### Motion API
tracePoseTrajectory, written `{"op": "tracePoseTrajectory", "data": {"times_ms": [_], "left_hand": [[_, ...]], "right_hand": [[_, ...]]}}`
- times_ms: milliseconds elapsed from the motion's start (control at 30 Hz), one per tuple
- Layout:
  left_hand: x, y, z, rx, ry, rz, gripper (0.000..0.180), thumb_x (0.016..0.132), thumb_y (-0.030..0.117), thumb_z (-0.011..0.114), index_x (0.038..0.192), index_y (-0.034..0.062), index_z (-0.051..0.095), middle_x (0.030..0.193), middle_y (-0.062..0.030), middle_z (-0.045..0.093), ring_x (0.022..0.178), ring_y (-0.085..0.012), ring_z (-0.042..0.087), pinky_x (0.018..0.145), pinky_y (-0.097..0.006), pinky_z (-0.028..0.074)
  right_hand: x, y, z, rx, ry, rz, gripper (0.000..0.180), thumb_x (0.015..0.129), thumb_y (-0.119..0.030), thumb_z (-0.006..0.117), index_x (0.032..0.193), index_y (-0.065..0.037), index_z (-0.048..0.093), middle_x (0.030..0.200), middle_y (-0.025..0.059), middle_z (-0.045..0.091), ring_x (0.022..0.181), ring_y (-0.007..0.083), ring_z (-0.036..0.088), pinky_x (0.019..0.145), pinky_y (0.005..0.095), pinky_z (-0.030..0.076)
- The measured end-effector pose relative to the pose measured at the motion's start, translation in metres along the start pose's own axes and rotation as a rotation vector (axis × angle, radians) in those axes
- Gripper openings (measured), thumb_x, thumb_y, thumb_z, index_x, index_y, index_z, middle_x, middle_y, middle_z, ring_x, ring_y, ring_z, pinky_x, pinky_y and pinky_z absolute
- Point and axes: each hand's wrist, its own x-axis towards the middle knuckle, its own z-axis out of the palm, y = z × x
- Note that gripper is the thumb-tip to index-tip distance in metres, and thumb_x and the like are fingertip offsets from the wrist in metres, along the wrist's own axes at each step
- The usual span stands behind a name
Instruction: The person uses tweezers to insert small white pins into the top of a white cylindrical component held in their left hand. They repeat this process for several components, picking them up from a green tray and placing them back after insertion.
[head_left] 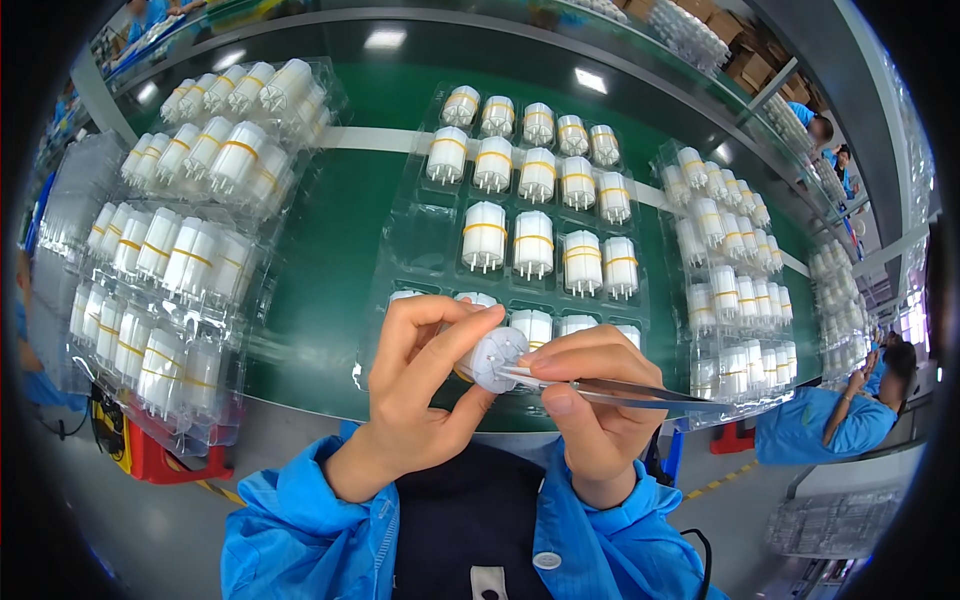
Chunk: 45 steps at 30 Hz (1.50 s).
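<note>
My left hand [412, 385] is closed around a white cylindrical part [492, 358], with its round, slotted end face turned up toward me. A sliver of yellow band shows at its lower side. Between the thumb and fingers of my right hand [608, 400] is a pair of metal tweezers [655, 397], whose pale tips meet the right side of that end face. Whether the tips grip anything there is too small to tell. Just beyond my hands lies a clear plastic tray [418, 238] with rows of similar white cylinders [533, 245], each with a yellow band and metal pins.
Stacked trays of white cylinders [190, 255] stand on the left of the green table [320, 290]; more filled trays [740, 300] stand on the right. A red stool [185, 455] is below the table's left side. A co-worker in blue [835, 420] sits at the far right.
</note>
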Motion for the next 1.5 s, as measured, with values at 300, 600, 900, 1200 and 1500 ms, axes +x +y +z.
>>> {"op": "tracePoseTrajectory", "data": {"times_ms": [300, 600, 900, 1200, 1500], "left_hand": [[-0.0032, -0.0051, 0.0003, -0.040, -0.006, -0.046, 0.059, 0.065, -0.013, 0.073, 0.122, -0.0036, 0.063, 0.113, -0.0157, 0.049, 0.100, -0.0270, 0.061, 0.081, -0.034, 0.054], [-0.0043, -0.0061, -0.0001, -0.048, -0.021, -0.066, 0.060, 0.066, -0.013, 0.073, 0.124, -0.0032, 0.062, 0.114, -0.0154, 0.048, 0.097, -0.0251, 0.060, 0.077, -0.031, 0.054], [-0.0053, -0.0087, -0.0007, -0.037, -0.038, -0.052, 0.061, 0.066, -0.011, 0.073, 0.125, -0.0025, 0.062, 0.114, -0.0156, 0.048, 0.095, -0.0243, 0.059, 0.074, -0.031, 0.053], [-0.0049, -0.0097, -0.0036, -0.084, -0.080, -0.070, 0.064, 0.066, -0.012, 0.071, 0.129, -0.0030, 0.058, 0.113, -0.0160, 0.047, 0.091, -0.0234, 0.057, 0.074, -0.031, 0.052], [-0.0030, -0.0091, -0.0044, -0.100, -0.123, -0.076, 0.064, 0.065, -0.012, 0.069, 0.127, -0.0041, 0.058, 0.117, -0.0197, 0.055, 0.100, -0.0324, 0.059, 0.081, -0.038, 0.050]], "right_hand": [[0.0014, 0.0043, 0.0014, -0.020, -0.014, 0.014, 0.014, 0.078, 0.001, 0.071, 0.093, 0.003, 0.070, 0.088, 0.0155, 0.071, 0.077, 0.0217, 0.068, 0.067, 0.0288, 0.053], [-0.0009, 0.0065, 0.0032, 0.054, 0.008, 0.076, 0.014, 0.081, 0.000, 0.070, 0.094, 0.004, 0.069, 0.090, 0.0163, 0.071, 0.080, 0.0225, 0.067, 0.070, 0.0303, 0.052], [-0.0035, 0.0083, 0.0055, 0.105, 0.033, 0.099, 0.014, 0.082, 0.001, 0.069, 0.095, 0.005, 0.069, 0.091, 0.0167, 0.071, 0.081, 0.0221, 0.067, 0.070, 0.0295, 0.052], [-0.0020, 0.0075, 0.0031, 0.138, 0.007, 0.119, 0.013, 0.081, 0.002, 0.070, 0.094, 0.005, 0.070, 0.090, 0.0165, 0.071, 0.080, 0.0208, 0.066, 0.070, 0.0282, 0.052], [0.0046, 0.0035, -0.0010, 0.003, -0.072, 0.068, 0.011, 0.080, 0.003, 0.070, 0.091, 0.004, 0.071, 0.087, 0.0151, 0.071, 0.077, 0.0215, 0.068, 0.067, 0.0282, 0.053]]}}
